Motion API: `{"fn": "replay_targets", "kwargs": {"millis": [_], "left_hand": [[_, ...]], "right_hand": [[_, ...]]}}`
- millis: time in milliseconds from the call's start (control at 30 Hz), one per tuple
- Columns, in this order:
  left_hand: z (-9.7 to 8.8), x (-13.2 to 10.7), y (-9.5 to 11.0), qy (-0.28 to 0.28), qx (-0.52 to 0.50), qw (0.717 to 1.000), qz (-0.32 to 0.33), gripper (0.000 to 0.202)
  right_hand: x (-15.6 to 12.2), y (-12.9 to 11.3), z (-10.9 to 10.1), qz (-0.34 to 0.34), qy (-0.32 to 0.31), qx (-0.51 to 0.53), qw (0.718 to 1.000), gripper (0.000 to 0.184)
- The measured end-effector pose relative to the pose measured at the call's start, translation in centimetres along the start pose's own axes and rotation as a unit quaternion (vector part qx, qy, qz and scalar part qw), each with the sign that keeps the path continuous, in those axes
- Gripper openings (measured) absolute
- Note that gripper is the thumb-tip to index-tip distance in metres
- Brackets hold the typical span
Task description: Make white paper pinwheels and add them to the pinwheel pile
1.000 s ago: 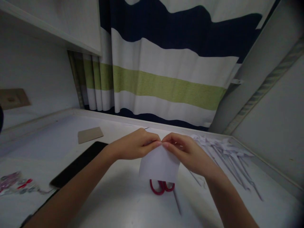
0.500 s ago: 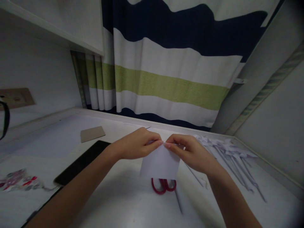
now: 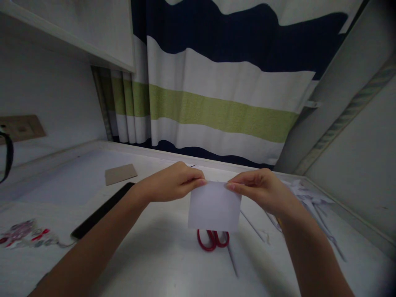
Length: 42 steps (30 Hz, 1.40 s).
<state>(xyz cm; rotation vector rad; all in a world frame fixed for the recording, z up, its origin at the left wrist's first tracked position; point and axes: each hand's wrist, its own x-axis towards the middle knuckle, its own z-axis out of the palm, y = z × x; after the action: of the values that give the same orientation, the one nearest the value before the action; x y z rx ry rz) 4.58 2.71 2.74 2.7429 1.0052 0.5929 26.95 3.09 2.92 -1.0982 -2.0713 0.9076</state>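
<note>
A small white sheet of paper (image 3: 214, 208) is held up over the desk between my two hands. My left hand (image 3: 177, 181) pinches its upper left corner between thumb and fingers. Along the top edge toward the right, my right hand (image 3: 255, 187) pinches it the same way. Behind and below the sheet lie scissors with red handles (image 3: 208, 241); the paper hides their blades. A thin grey stick (image 3: 232, 260) lies beside the handles, and another thin stick (image 3: 252, 225) rests to the right of the paper.
White paper pinwheels (image 3: 309, 194) on sticks lie at the right, partly behind my right arm. A black phone or tablet (image 3: 102, 212), a brown card (image 3: 120, 174) and a charm with red bits (image 3: 27, 235) lie on the left. A striped curtain (image 3: 216, 107) hangs behind the desk.
My hands have moved apart along the paper's top edge, the right one shifting right. The sheet has moved slightly right and up, and more of its top edge shows.
</note>
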Motion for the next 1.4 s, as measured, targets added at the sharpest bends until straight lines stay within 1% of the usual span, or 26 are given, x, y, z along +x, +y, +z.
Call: {"fn": "replay_targets", "kwargs": {"millis": [133, 433, 667, 733, 833, 900, 967, 1067, 1200, 1400], "left_hand": [[-0.3, -0.2, -0.3, -0.005, 0.001, 1.000, -0.007, 0.030], [-0.6, -0.6, -0.4, -0.014, -0.027, 0.999, 0.011, 0.031], [-0.8, -0.6, -0.5, -0.014, -0.034, 0.999, -0.001, 0.028], [-0.9, -0.7, -0.6, -0.012, -0.037, 0.999, -0.005, 0.028], [-1.3, -0.9, -0.9, -0.004, -0.034, 0.999, -0.015, 0.028], [-1.5, -1.0, -1.0, 0.000, -0.028, 0.999, -0.022, 0.029], [-1.6, -1.1, -1.1, -0.003, -0.024, 0.999, -0.027, 0.029], [-1.5, -1.1, -1.0, -0.010, -0.020, 0.999, -0.033, 0.028], [-1.4, -1.0, -1.0, -0.012, -0.010, 0.999, -0.031, 0.028], [-1.4, -1.0, -1.1, -0.015, 0.000, 0.999, -0.037, 0.028]], "right_hand": [[0.0, 0.2, -0.4, 0.002, 0.022, 0.002, 1.000, 0.015], [0.0, 0.1, -0.4, -0.004, 0.022, 0.013, 1.000, 0.012], [0.0, 0.1, -0.4, -0.013, 0.023, 0.006, 1.000, 0.012], [-0.1, 0.1, -0.7, -0.013, 0.037, -0.002, 0.999, 0.011], [-0.3, 0.2, -1.5, 0.006, 0.086, -0.015, 0.996, 0.011], [-0.3, 0.3, -1.9, 0.018, 0.111, -0.009, 0.994, 0.014], [-0.4, 0.3, -2.0, 0.027, 0.121, 0.008, 0.992, 0.017], [-0.3, 0.2, -1.6, 0.040, 0.115, 0.019, 0.992, 0.016], [-0.2, 0.0, -1.0, 0.039, 0.080, 0.010, 0.996, 0.018], [-0.3, 0.1, -1.2, 0.044, 0.067, 0.003, 0.997, 0.019]]}}
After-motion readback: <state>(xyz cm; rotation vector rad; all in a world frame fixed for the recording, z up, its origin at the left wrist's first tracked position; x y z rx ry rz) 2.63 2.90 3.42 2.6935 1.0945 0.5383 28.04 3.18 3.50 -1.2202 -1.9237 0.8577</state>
